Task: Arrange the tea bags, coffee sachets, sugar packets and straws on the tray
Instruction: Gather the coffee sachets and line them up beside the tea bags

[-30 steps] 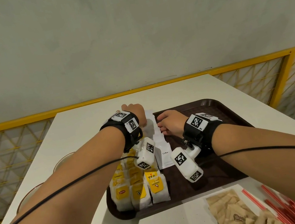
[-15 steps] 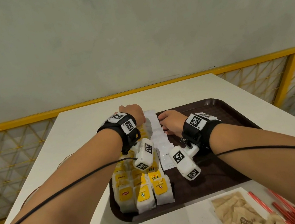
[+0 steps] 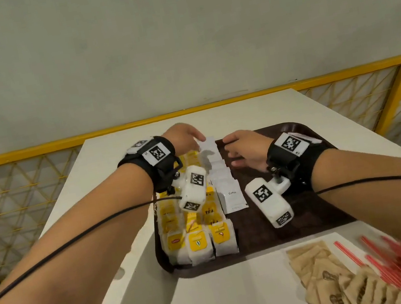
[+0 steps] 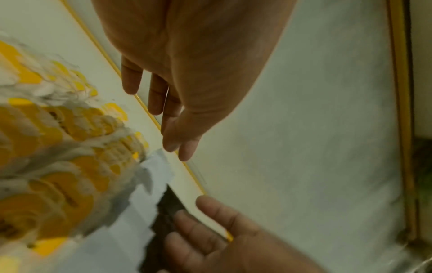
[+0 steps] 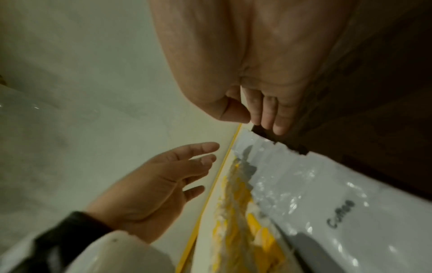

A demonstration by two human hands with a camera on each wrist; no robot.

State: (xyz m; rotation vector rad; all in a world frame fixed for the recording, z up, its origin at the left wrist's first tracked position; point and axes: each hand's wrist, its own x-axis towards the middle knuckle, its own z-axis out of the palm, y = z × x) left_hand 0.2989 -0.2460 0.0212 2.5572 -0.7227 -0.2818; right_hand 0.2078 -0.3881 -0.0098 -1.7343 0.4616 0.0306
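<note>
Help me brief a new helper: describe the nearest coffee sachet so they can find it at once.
Start at the brown tray on the white table. Right of the yellow-tagged tea bags runs one row of white sachets; take the nearest coffee sachet. It alone shows the printed word Coffee, uncovered by another sachet.

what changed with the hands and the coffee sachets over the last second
Both hands opened and lifted slightly off the row of coffee sachets: the left hand and right hand now hover at its far end, fingers relaxed, holding nothing. The tea bags, tray and sachet row stayed put.
</note>
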